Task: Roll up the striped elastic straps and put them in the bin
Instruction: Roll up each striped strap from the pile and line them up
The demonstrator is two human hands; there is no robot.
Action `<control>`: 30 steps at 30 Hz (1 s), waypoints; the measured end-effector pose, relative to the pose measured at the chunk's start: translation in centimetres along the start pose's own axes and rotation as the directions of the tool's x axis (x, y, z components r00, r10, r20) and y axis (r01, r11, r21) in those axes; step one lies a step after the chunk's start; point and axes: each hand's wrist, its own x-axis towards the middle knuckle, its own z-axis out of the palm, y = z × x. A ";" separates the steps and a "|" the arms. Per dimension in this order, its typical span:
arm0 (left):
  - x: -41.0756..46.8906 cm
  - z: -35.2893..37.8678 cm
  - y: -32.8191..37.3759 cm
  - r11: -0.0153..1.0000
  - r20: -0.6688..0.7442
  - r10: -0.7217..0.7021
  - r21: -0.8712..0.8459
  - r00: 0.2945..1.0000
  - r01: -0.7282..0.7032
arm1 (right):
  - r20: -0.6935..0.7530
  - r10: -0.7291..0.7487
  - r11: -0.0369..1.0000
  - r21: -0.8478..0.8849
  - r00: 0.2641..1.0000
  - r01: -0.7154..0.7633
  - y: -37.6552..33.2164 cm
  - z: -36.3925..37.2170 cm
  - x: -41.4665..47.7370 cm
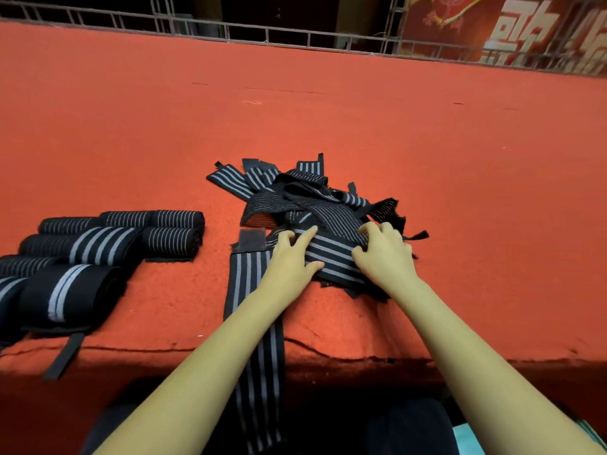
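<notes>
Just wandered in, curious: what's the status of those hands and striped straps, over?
Left hand presses top strap flat, right hand grips it. Loose pile beneath, unrolled; rolled straps lie left. Bin not in view, over.

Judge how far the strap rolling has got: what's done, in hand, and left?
Done: several rolled straps lie grouped on the left of the red cloth. In hand: left hand and right hand rest on the top strap on the loose pile. Left: that pile, the long strap hanging over the front edge, and binning; no bin shows.
</notes>
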 end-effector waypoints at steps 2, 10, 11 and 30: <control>0.4 -0.1 0.1 1.000 0.001 -0.021 -0.013 1.000 0.021 | -0.064 -0.013 1.000 0.018 0.998 0.014 -0.4 0.3 0.4; -0.3 -0.1 0.2 0.997 -0.033 -0.015 0.080 0.999 0.017 | 0.141 0.163 0.969 0.164 0.976 -0.186 0.1 1.7 2.8; -0.4 0.1 0.3 0.995 -0.044 -0.001 0.098 0.999 0.005 | 0.133 0.176 0.960 0.198 0.975 -0.200 0.3 1.8 3.0; 10.0 -3.0 1.7 0.939 -0.268 0.128 0.343 0.955 -0.030 | 0.044 -0.030 0.996 -0.078 0.999 0.033 -2.5 -3.3 9.1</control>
